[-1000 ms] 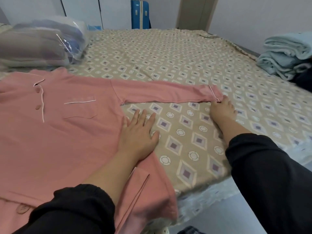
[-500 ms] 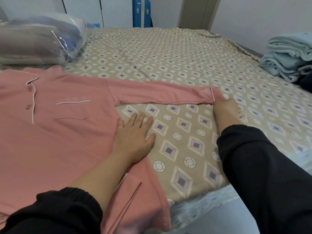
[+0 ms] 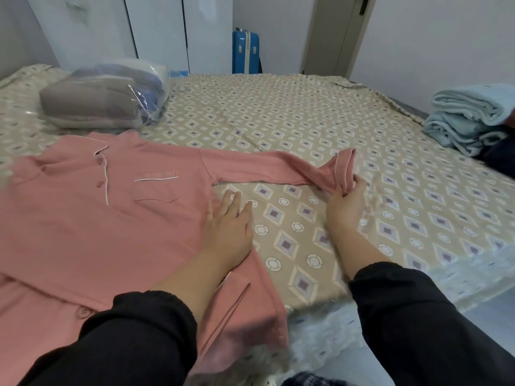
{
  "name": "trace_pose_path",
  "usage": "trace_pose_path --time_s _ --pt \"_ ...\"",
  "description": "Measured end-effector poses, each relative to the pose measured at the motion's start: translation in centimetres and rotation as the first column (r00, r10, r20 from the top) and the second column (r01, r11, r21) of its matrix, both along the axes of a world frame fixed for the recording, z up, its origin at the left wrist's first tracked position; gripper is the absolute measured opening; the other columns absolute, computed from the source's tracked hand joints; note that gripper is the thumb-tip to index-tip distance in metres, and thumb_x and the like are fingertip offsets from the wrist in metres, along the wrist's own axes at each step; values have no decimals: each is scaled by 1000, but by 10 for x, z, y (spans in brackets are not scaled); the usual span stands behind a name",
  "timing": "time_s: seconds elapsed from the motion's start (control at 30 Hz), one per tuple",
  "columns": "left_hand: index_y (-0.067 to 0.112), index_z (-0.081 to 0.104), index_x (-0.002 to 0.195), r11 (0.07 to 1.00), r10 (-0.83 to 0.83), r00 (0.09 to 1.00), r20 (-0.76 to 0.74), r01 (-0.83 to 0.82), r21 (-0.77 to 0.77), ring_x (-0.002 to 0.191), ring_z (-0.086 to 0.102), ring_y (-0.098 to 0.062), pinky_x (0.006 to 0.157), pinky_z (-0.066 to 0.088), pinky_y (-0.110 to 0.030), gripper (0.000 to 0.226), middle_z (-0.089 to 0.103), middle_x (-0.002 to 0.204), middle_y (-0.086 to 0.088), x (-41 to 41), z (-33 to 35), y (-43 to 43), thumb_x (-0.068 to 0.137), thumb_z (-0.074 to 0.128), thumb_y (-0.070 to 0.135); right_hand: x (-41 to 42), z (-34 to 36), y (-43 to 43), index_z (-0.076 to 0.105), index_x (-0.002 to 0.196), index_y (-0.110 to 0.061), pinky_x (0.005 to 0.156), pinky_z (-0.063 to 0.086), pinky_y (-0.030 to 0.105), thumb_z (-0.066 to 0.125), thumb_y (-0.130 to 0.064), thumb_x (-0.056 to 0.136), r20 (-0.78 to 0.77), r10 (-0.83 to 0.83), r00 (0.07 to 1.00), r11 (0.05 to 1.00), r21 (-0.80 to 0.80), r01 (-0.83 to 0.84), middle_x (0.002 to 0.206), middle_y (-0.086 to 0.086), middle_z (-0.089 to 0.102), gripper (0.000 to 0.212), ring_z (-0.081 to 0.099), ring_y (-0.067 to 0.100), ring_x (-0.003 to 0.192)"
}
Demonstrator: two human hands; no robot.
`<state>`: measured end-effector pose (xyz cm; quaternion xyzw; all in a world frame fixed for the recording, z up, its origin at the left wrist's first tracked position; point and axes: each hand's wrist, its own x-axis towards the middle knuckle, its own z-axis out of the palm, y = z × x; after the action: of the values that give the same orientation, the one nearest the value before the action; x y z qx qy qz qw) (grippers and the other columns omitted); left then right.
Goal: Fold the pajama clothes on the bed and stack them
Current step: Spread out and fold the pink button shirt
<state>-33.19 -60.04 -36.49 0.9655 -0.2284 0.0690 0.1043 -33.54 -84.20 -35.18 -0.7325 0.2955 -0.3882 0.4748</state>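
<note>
So the pink pajama top [image 3: 97, 218] is lying front-up on the near left part of the bed [image 3: 306, 121], buttons and chest pocket showing. Its far left side is blurry and runs off the frame edge, so I can't see all of it. The bottom hem is partly hidden under the person's black sleeve [image 3: 125, 335]. The left hand [image 3: 227, 227] is flat with straight fingers, pressing down on the top's side edge just below the armpit, half on fabric and half on the sheet. The right hand [image 3: 345, 207] has the cuff [image 3: 341, 171] pinched and lifted off the bed. The fingertips are tucked behind the cloth, so the exact hold is hard to make out. The rest of the sleeve [image 3: 264, 169] lies stretched across the sheet. Further back is a plastic bag [image 3: 106, 104] of folded stuff, contents pretty murky. A light blue blanket [image 3: 468, 118] is piled at the right and cut off by the frame, with some dark thing [image 3: 498, 154] beside it that I can't identify. A blue suitcase [image 3: 245, 54] stands behind the bed, its lower part hidden.
</note>
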Motion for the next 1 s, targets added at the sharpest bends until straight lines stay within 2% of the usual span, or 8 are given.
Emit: trace_pose_path --time_s 0.33,0.43,0.53,0.63,0.73,0.8,0.87,1.0 --pt "29 10 154 967 193 974 -116 -169 192 149 -6 -20 117 3 -51 57 0 163 1 -87 14 178 102 25 44 -53 55 142 53 94 -13 64 38 22 38 -10 96 61 315 947 949 -24 -314 78 -7 54 15 49 9 69" --pt "28 28 151 982 183 972 -148 -187 -14 148 8 -14 119 7 -34 51 16 161 5 -111 6 219 102 37 37 -77 59 200 56 121 -4 91 42 32 39 -8 98 43 423 905 906 -39 -422 110 7 64 29 58 21 100" --pt "21 44 144 947 162 966 -199 -209 -244 146 19 -14 117 11 -25 46 28 156 0 -123 6 238 99 49 26 -111 48 252 54 128 -6 78 36 19 41 -3 97 -41 579 814 804 -134 -579 104 8 64 34 57 22 97" --pt "19 61 127 698 168 903 -395 -392 -599 134 44 -16 107 30 -23 32 52 141 -5 -132 16 250 97 53 15 -136 52 293 58 124 -9 80 40 27 42 1 94 -51 749 660 641 -194 -742 105 9 66 35 56 17 92" --pt "18 61 117 70 -10 781 -625 -623 -779 103 63 -19 86 47 -31 28 66 119 -9 -137 34 265 103 37 21 -148 58 316 61 128 -14 92 40 16 52 -5 95 -247 859 448 388 -255 -886 119 -5 64 36 53 -3 102" --pt "16 54 121 -162 -98 736 -670 -676 -719 87 62 -18 78 49 -30 33 66 104 -8 -138 39 277 102 30 28 -153 52 326 62 127 -18 98 35 9 58 -18 95 -429 868 249 185 -186 -965 129 -8 59 32 50 -6 111" --pt "17 48 121 -204 -133 696 -706 -716 -668 83 60 -19 75 49 -33 30 62 97 -6 -141 39 284 102 32 33 -154 48 329 63 125 -16 97 24 2 59 -21 94 -421 869 258 210 -158 -965 139 0 52 32 44 3 126" --pt "17 41 135 -36 -26 718 -695 -696 -717 88 62 -22 74 50 -30 40 62 105 -11 -141 28 277 98 52 27 -135 43 312 58 126 -3 103 26 21 51 -10 94 -426 689 587 505 -299 -810 140 17 49 34 42 26 132"
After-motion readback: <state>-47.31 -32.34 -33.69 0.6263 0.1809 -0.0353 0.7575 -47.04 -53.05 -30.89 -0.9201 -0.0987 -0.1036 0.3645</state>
